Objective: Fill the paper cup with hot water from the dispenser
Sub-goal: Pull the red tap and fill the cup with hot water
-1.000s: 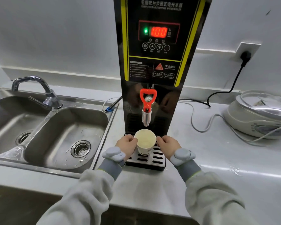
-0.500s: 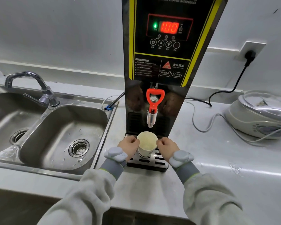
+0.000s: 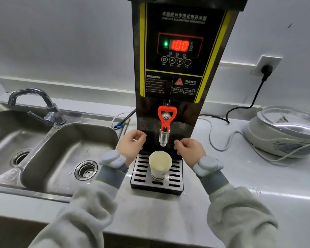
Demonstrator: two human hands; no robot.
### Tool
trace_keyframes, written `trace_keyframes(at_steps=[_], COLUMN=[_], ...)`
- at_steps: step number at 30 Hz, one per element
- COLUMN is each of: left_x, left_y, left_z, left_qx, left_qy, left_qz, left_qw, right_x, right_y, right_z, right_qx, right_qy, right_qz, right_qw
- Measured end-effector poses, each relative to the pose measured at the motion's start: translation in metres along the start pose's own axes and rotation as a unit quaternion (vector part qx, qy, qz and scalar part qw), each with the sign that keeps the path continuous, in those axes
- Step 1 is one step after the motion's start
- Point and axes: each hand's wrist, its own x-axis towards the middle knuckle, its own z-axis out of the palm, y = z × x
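A pale paper cup point(image 3: 160, 165) stands upright on the slotted drip tray point(image 3: 175, 178) of the black and yellow hot water dispenser point(image 3: 182, 68), just below the metal spout point(image 3: 163, 138) with its red tap handle point(image 3: 166, 116). No water runs from the spout. My left hand point(image 3: 132, 146) hovers left of the spout with fingers loosely curled, holding nothing. My right hand point(image 3: 189, 150) hovers right of the spout, also curled and empty. Both hands are above the cup and apart from it. The display reads 100.
A double steel sink point(image 3: 66, 153) with a chrome faucet point(image 3: 43, 106) lies to the left. A white cooker with a glass lid point(image 3: 286, 133) sits at the right, its cables point(image 3: 220, 140) trailing across the grey counter. A black plug point(image 3: 266, 71) is in the wall socket.
Both hands have let go of the cup and risen to either side of the spout. The cup stays on the tray. The camera has tilted up and drawn closer.
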Motion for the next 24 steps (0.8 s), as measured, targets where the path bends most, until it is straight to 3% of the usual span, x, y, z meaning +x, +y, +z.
trace_keyframes(at_steps=[5,10,18,24], left_x=[-0.005,-0.016,-0.027,-0.033], left_y=[0.058,0.089,0.107,0.110], left_z=[-0.021,-0.031,-0.026,-0.026], left_qx=[-0.030,0.072,0.238,0.297], left_qy=[0.008,-0.015,-0.009,0.006], left_qz=[0.133,0.238,0.299,0.326], left_qw=[0.991,0.968,0.924,0.898], right_x=[-0.007,-0.019,-0.027,-0.036], right_y=[-0.045,-0.073,-0.088,-0.091], right_z=[-0.032,-0.048,-0.054,-0.056], right_qx=[0.049,0.065,-0.033,-0.104], right_qy=[0.069,0.084,0.098,0.106], right_qz=[-0.117,-0.200,-0.251,-0.263], right_qw=[0.990,0.974,0.962,0.953])
